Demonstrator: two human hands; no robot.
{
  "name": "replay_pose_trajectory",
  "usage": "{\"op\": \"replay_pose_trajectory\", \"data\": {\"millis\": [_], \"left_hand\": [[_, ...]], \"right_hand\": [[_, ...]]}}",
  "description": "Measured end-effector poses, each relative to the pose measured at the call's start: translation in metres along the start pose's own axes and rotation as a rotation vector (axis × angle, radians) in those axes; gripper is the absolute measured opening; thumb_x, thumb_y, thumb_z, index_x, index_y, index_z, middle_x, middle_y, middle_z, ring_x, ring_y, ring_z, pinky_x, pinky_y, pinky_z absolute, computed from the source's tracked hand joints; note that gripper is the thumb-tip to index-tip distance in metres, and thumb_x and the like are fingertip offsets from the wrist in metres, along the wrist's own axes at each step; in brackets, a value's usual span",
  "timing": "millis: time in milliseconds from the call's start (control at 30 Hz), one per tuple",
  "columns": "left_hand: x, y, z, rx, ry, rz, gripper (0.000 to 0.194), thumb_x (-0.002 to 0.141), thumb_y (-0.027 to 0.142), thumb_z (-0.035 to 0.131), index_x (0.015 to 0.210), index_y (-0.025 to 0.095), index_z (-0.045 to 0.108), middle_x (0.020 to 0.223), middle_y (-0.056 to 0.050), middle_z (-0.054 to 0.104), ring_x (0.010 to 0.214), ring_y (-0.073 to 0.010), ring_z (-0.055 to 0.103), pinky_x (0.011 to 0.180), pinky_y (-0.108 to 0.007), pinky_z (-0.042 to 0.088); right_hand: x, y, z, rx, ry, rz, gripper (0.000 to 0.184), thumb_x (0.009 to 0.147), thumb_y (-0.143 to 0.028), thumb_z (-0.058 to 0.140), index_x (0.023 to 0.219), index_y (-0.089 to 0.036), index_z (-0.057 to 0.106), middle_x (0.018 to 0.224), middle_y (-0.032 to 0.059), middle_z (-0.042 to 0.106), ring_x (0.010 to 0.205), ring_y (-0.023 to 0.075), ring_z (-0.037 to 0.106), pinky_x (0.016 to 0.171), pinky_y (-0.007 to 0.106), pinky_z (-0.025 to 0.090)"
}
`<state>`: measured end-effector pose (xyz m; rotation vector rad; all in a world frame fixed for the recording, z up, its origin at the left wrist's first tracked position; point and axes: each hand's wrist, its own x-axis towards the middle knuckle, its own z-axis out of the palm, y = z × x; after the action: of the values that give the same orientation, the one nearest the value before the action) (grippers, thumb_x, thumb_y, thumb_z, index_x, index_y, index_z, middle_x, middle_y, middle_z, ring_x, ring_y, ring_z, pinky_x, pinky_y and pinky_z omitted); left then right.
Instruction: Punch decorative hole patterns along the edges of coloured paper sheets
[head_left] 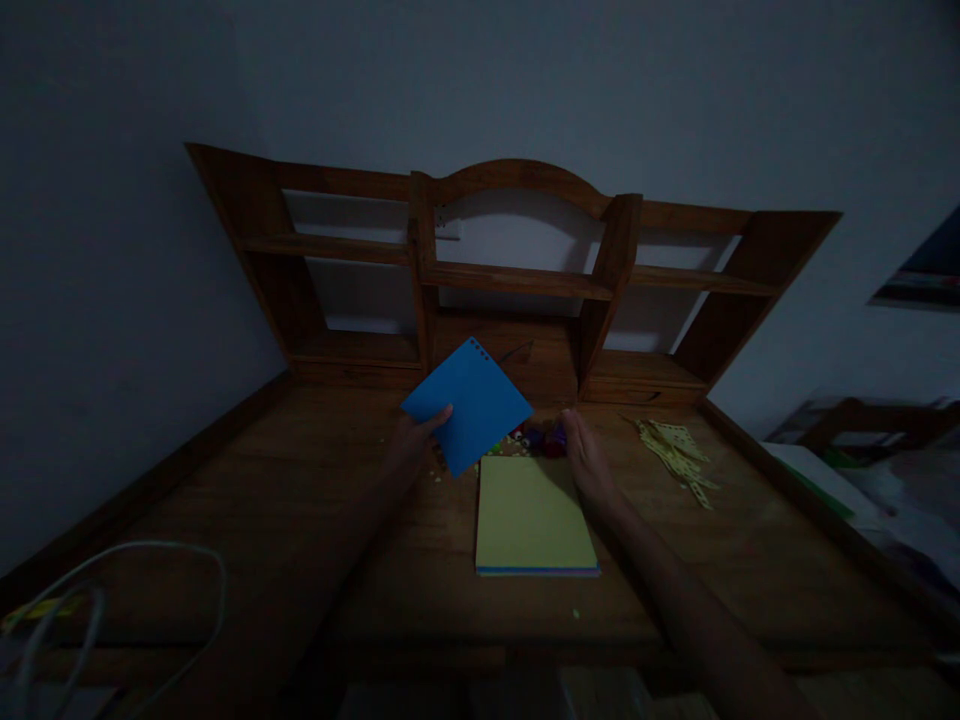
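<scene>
My left hand (421, 438) grips a blue sheet of paper (476, 405), thumb on top, and holds it tilted above the desk. A few small punched holes show at its top corner, and marks that look like more holes run near its lower left edge. Curled fingers of my right hand (586, 455) close on a small purple hole punch (556, 437), though the fingertips are dim. Beside it lie other small red and dark punches (531, 437), partly behind the blue sheet. Just below is a stack of coloured paper (536, 515), yellow uppermost.
Yellow strips full of punched holes (679, 455) lie on the right of the wooden desk (262, 500). Tiny paper bits are scattered near the stack. A wooden shelf unit (517, 283) stands along the back. A white cable (172, 546) loops at the lower left.
</scene>
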<state>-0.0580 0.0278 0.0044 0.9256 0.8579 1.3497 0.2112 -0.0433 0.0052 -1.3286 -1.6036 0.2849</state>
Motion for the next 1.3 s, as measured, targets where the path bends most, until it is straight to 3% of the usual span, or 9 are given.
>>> {"op": "replay_pose_trajectory", "data": {"millis": [133, 267, 367, 533, 633, 800, 967, 1167, 1300], "left_hand": [[-0.002, 0.002, 0.002, -0.005, -0.009, -0.003, 0.053, 0.062, 0.026, 0.083, 0.111, 0.02, 0.064, 0.115, -0.01, 0.068, 0.107, -0.0278, 0.063, 0.084, -0.038, 0.055], [-0.004, 0.004, 0.003, 0.011, -0.007, -0.004, 0.053, 0.062, 0.028, 0.083, 0.111, 0.019, 0.064, 0.115, -0.011, 0.067, 0.107, -0.0295, 0.063, 0.084, -0.039, 0.056], [-0.004, 0.003, 0.002, 0.015, -0.002, 0.01, 0.053, 0.063, 0.029, 0.083, 0.111, 0.018, 0.063, 0.119, -0.011, 0.066, 0.109, -0.0291, 0.062, 0.085, -0.038, 0.055], [-0.002, 0.0, 0.0, 0.009, -0.019, -0.002, 0.057, 0.063, 0.029, 0.083, 0.115, 0.02, 0.061, 0.124, -0.011, 0.063, 0.112, -0.0286, 0.06, 0.087, -0.039, 0.055], [-0.001, -0.001, 0.0, 0.013, -0.022, -0.009, 0.057, 0.064, 0.03, 0.082, 0.116, 0.02, 0.06, 0.125, -0.01, 0.062, 0.113, -0.0285, 0.06, 0.088, -0.039, 0.054], [0.0, -0.002, -0.001, 0.013, 0.014, -0.03, 0.054, 0.062, 0.027, 0.083, 0.111, 0.02, 0.063, 0.119, -0.009, 0.066, 0.109, -0.0281, 0.062, 0.086, -0.038, 0.056], [0.001, -0.002, 0.0, -0.02, 0.004, -0.03, 0.053, 0.062, 0.024, 0.083, 0.11, 0.02, 0.063, 0.117, -0.009, 0.067, 0.11, -0.0269, 0.062, 0.088, -0.037, 0.055], [0.001, -0.004, -0.002, 0.0, -0.055, -0.001, 0.054, 0.065, 0.028, 0.082, 0.114, 0.02, 0.061, 0.124, -0.01, 0.063, 0.113, -0.0275, 0.06, 0.087, -0.038, 0.055], [0.0, -0.005, -0.001, -0.012, -0.056, 0.012, 0.055, 0.064, 0.027, 0.082, 0.114, 0.019, 0.062, 0.119, -0.01, 0.066, 0.111, -0.0276, 0.061, 0.088, -0.038, 0.055]], "right_hand": [[-0.003, -0.006, 0.005, -0.042, -0.119, -0.034, 0.035, 0.094, -0.052, 0.041, 0.086, -0.022, 0.057, 0.076, 0.0018, 0.06, 0.07, 0.0181, 0.055, 0.064, 0.029, 0.041], [-0.011, -0.014, 0.019, -0.11, -0.322, -0.157, 0.033, 0.084, -0.053, 0.06, 0.085, -0.02, 0.055, 0.083, 0.0026, 0.062, 0.074, 0.0178, 0.057, 0.064, 0.027, 0.04], [-0.016, -0.02, 0.024, -0.2, -0.395, -0.237, 0.036, 0.079, -0.054, 0.066, 0.085, -0.02, 0.056, 0.091, 0.0046, 0.062, 0.079, 0.0192, 0.059, 0.067, 0.028, 0.042], [-0.009, -0.021, 0.01, -0.299, -0.207, -0.261, 0.017, 0.091, -0.032, 0.052, 0.099, -0.021, 0.063, 0.104, 0.0086, 0.062, 0.098, 0.0233, 0.057, 0.085, 0.036, 0.044], [0.001, -0.008, -0.001, -0.355, -0.117, -0.288, 0.035, 0.085, -0.013, 0.05, 0.115, -0.023, 0.063, 0.128, 0.0096, 0.054, 0.119, 0.0272, 0.047, 0.1, 0.046, 0.037], [0.009, 0.014, -0.006, -0.417, -0.204, -0.338, 0.055, 0.068, 0.0, 0.05, 0.112, -0.027, 0.07, 0.147, 0.0046, 0.04, 0.133, 0.0303, 0.034, 0.106, 0.055, 0.03], [0.009, 0.018, -0.001, -0.342, -0.248, -0.386, 0.052, 0.066, 0.002, 0.05, 0.098, -0.031, 0.074, 0.144, -0.0004, 0.044, 0.132, 0.0283, 0.038, 0.106, 0.054, 0.032], [0.006, 0.021, 0.0, -0.345, -0.187, -0.337, 0.055, 0.073, -0.002, 0.049, 0.121, -0.024, 0.063, 0.145, 0.0076, 0.042, 0.133, 0.0279, 0.037, 0.107, 0.051, 0.032], [0.004, 0.016, 0.004, -0.409, -0.191, -0.31, 0.042, 0.083, -0.016, 0.053, 0.124, -0.024, 0.06, 0.145, 0.0094, 0.041, 0.132, 0.03, 0.037, 0.107, 0.054, 0.03]]}}
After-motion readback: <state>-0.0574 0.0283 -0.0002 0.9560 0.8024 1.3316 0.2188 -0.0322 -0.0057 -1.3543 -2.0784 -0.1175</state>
